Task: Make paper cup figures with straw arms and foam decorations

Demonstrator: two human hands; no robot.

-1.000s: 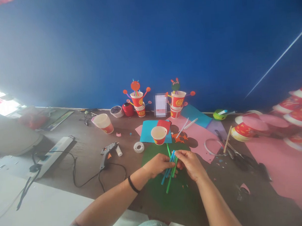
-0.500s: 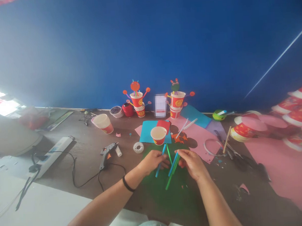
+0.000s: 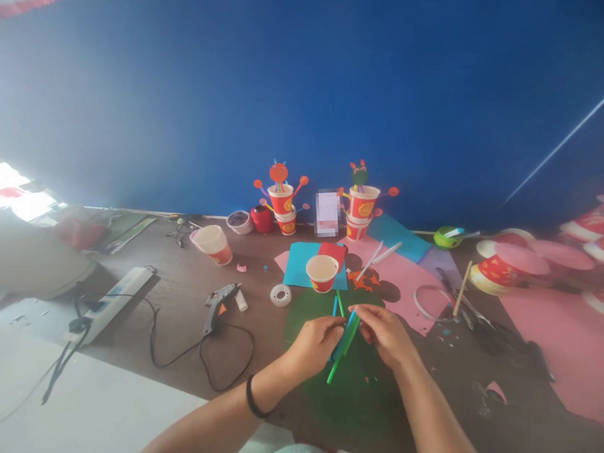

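Note:
Over the green paper, my left hand is closed on a blue straw; its fingertips are partly hidden behind the straws. My right hand pinches a small bunch of blue and green straws between thumb and fingers. The hands are close together, with the straws slanting between them. One green straw sticks out below the bunch. Just beyond the hands a red and white paper cup stands upright on blue paper.
Left of the hands lie a glue gun with its cord, a tape roll and a power strip. Two cup figures stand by the blue wall. Pink paper, scissors and stacked cups are on the right.
My left hand has moved right, bringing its blue straw against the bunch in my right hand. The right hand has stayed nearly in place. The view has shifted slightly left.

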